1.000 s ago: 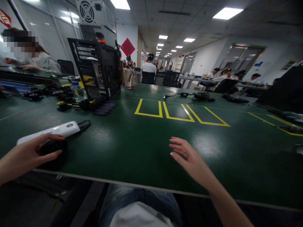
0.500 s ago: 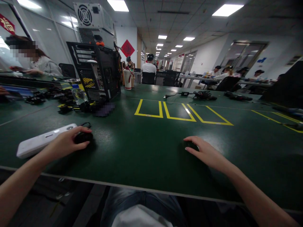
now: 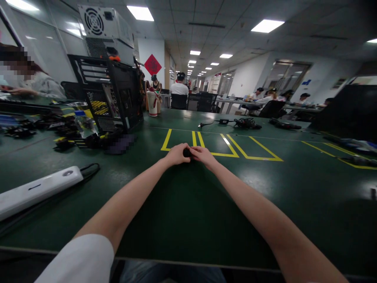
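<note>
Black object (image 3: pixel 186 152) between both hands (image 3: pixel 176 154)

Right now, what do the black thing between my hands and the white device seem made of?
Black thing: can't tell, perhaps dull plastic; only a dark patch shows between fingers. White device: probably hard plastic, slightly glossy; its smooth shell carries soft highlights.

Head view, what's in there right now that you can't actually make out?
All in the head view:
Black object: mostly covered by the left grip and right grip, so its full shape is hidden.
Middle yellow outline: near-left corner hidden behind the right grip.
White device: left end cut off by the picture's edge.
Black parts: too dark to tell apart.
</note>
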`<state>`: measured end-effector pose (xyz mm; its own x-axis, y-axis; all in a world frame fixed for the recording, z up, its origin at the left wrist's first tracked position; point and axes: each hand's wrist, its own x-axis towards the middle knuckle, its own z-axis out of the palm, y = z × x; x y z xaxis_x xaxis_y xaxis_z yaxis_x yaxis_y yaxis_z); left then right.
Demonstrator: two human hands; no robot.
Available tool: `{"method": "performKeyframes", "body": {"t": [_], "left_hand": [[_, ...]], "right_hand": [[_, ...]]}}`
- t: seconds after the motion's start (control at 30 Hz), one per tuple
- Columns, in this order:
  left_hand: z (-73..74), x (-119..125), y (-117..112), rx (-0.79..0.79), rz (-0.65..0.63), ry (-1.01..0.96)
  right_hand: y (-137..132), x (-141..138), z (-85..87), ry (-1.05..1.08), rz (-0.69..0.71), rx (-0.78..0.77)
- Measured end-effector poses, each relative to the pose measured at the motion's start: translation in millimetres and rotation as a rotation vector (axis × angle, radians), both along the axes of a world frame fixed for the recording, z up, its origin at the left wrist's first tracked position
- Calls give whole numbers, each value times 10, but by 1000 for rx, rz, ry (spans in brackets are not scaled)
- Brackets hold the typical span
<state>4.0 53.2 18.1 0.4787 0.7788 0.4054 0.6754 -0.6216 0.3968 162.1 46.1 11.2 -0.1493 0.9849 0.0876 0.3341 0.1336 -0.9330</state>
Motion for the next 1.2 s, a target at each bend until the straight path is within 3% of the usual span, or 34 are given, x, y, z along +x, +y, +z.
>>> {"method": "performKeyframes", "body": {"t": [0.17,0.33,0.47,0.63,0.83,1.0,1.2], "left_hand": [[-19,0,-124,43,-53,-22],[-38,-83,-458,83,-119,-46],[-75,-120,-636,128,-177,-106],[-116,-126,-607,127,-187,-160],[-139,-129,-565,121,-199,-187],[-146,-131,-570,115,-230,-199],[-60,-147,-607,19,-240,-210]], "right_hand": [[-23,-7,-32,144,33,-46],[-389,36,-50,211,99,-19],[-636,46,-86,179,139,115],[-668,47,-148,151,152,226],[-662,40,-189,253,232,217],[-659,10,-193,298,142,226],[-706,-12,-131,234,92,125]]}}
